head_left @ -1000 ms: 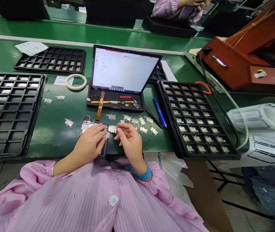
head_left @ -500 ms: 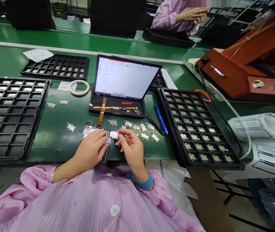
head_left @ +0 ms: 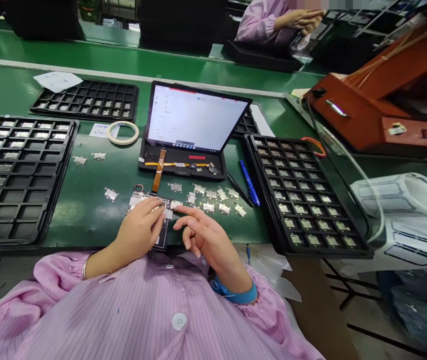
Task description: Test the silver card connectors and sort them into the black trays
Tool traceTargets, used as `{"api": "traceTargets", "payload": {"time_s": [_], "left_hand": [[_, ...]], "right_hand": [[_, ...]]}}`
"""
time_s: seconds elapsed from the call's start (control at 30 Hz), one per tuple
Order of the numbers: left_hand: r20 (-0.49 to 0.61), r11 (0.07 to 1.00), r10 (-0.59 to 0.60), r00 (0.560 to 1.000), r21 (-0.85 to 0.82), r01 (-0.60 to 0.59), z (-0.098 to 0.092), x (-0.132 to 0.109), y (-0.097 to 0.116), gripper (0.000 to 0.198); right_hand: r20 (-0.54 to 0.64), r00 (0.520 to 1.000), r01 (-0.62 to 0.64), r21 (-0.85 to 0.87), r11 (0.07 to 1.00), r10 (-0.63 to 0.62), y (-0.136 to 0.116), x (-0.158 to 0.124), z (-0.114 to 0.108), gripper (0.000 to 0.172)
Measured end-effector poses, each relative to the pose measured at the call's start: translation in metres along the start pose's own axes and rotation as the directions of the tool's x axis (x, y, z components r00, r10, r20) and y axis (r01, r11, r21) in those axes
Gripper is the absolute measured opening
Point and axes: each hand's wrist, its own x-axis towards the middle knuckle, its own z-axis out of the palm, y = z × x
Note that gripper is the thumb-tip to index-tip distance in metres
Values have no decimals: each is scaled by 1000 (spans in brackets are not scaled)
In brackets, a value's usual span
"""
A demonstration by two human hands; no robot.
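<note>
My left hand point(head_left: 140, 226) lies over a circuit board point(head_left: 137, 200) at the table's front edge, holding it down with fingers bent; it hides much of the board. A flat orange ribbon cable point(head_left: 157, 172) links the board to an open screen unit point(head_left: 198, 120), whose display is lit. At the board's right side sits a small white-and-silver module point(head_left: 176, 204). My right hand point(head_left: 208, 237) has its index fingertip at this module, with the other fingers loosely curled and apart, grasping nothing. Several loose silver modules point(head_left: 211, 194) lie just beyond my right hand.
Black compartment trays with modules stand at left point(head_left: 22, 175), right point(head_left: 307, 200) and back left point(head_left: 89, 102). A tape roll point(head_left: 122, 142), a blue marker point(head_left: 250, 182) and dark tweezers point(head_left: 239, 189) lie between. An orange machine point(head_left: 382, 110) stands right; a co-worker's hands point(head_left: 299, 20) show opposite.
My right hand has let go of the small module and swung slightly right and down, its index finger now stretched out to the module. My left hand stays on the board.
</note>
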Motion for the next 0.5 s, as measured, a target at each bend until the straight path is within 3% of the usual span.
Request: {"api": "traceTargets", "payload": {"time_s": [0.5], "left_hand": [[-8,999,-7,1000,33,8,-1,-1,-2,18]], "right_hand": [[90,995,-62,129,990,50,-1,10,7,39]]}}
